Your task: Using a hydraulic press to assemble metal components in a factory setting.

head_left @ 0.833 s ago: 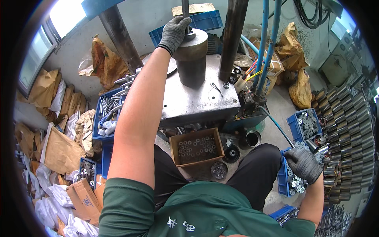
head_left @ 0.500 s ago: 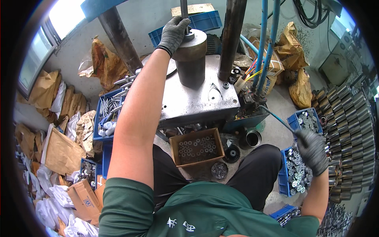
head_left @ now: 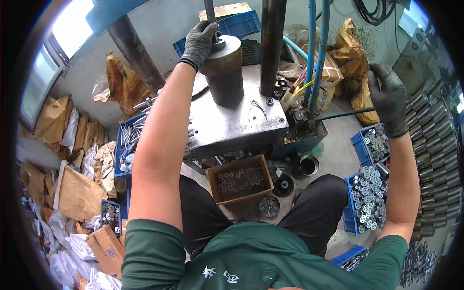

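Observation:
My left hand [head_left: 199, 44], in a grey knit glove, is closed around an upright metal rod [head_left: 210, 10]. The rod stands over the top of a thick steel cylinder [head_left: 221, 72] on the press's metal table [head_left: 217, 126]. At the right, my right hand [head_left: 389, 99], in a dark glove, is raised with its fingers apart. A thin lever [head_left: 344, 114] runs from the valve block [head_left: 302, 118] beside the table, and its outer end meets the thumb side of my right hand; the exact contact is hidden.
Between my knees sits a cardboard box [head_left: 211, 186] of small rings. Blue bins [head_left: 349, 208] of metal discs stand at the right, near stacked metal tubes [head_left: 435, 159]. A bin of rods [head_left: 129, 137], paper sacks and plastic bags lie left. Two dark columns [head_left: 268, 48] flank the cylinder.
My right hand has moved up and away from me, its fingers loosening from the lever, which has swung upward. My left hand stays on the rod. The whole view has shifted slightly.

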Tool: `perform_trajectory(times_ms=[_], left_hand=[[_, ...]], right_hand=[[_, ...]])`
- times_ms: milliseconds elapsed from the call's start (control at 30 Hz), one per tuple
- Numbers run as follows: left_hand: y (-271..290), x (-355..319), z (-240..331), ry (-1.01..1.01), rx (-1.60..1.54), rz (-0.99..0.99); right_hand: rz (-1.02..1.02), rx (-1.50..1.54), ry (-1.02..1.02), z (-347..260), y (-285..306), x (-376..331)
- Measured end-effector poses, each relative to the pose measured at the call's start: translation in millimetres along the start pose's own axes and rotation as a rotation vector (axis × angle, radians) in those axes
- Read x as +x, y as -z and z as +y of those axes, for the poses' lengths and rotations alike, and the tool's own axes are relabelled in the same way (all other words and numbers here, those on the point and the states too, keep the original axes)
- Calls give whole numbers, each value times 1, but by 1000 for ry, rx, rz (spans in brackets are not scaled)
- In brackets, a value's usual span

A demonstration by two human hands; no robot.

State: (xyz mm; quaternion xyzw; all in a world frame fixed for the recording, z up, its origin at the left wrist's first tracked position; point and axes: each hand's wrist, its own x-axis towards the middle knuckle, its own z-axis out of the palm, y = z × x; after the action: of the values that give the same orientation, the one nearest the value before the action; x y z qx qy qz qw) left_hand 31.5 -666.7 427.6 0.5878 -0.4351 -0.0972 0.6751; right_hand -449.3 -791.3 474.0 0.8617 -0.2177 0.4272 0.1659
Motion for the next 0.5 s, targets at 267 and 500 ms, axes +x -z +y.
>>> perform_trajectory(times_ms=[267, 500], left_hand=[[-1, -3, 9, -6, -16, -11], [-19, -50, 26, -232, 11, -29]], right_hand=[[-66, -33, -127, 9, -34, 42], [-219, -28, -329, 5, -25, 46]])
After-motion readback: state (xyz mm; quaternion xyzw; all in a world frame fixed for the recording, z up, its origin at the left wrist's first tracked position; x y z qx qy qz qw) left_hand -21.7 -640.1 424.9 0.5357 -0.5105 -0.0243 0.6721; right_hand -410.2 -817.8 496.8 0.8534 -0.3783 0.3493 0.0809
